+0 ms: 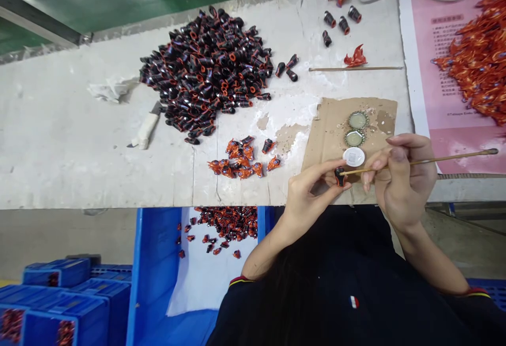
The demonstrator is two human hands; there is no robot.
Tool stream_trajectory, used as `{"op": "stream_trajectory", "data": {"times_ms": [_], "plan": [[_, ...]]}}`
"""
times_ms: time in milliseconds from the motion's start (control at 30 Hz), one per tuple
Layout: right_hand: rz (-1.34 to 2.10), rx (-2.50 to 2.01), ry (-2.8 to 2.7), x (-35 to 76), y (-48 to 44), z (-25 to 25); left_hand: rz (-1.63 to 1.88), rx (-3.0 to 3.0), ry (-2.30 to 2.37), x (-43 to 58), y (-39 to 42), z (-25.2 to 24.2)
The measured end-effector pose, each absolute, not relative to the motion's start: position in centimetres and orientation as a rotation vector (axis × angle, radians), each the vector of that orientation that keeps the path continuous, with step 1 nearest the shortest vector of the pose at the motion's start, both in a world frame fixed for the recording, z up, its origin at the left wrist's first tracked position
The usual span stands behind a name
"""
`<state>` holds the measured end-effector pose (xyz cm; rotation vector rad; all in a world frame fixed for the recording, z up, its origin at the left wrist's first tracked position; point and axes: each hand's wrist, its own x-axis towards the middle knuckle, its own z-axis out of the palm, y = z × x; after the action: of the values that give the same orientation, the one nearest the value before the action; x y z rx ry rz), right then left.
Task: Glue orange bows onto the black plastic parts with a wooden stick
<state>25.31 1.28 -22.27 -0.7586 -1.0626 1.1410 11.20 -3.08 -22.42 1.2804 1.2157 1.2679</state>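
Between the thumb and fingers of my left hand (310,193) is a small black figurine part (339,176) with an orange edge. My right hand (407,183) pinches a thin wooden stick (446,158) with a dark far end. The stick's other tip touches the black part. Just beyond my hands lie a round white cap (353,157) and two metal bottle caps (354,138) with a pale substance in them, all on a piece of brown cardboard (326,130). Left of my left hand sits a cluster of orange figurine pieces (243,167).
A large pile of black figurine parts (213,67) covers the table's middle. Another stick (379,68) lies at the back right. Orange pieces (478,67) are heaped on a pink sheet (425,46). A wrapped blade (145,129) lies left. Below the table edge stands a blue bin (152,283).
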Motion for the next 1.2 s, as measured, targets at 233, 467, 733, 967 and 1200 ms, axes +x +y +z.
{"op": "stream_trajectory", "data": {"times_ms": [233, 467, 733, 967, 1200], "plan": [[1.148, -0.757, -1.076, 25.41, 1.27, -22.48, 1.268, 1.303, 1.225, 11.19, -3.09, -22.30], [1.169, -0.780, -1.091, 25.51, 1.19, -22.96, 1.285, 1.269, 1.215, 11.15, -3.00, -22.17], [1.196, -0.694, -1.077, 25.38, 1.04, -22.40, 1.297, 1.284, 1.220, 11.15, -2.97, -22.44], [1.204, -0.715, -1.087, 25.52, 0.93, -22.62, 1.290, 1.282, 1.240, 11.09, -3.00, -22.49], [1.200, -0.692, -1.078, 25.46, 0.98, -22.53, 1.301, 1.269, 1.211, 11.06, -2.95, -22.18]]}}
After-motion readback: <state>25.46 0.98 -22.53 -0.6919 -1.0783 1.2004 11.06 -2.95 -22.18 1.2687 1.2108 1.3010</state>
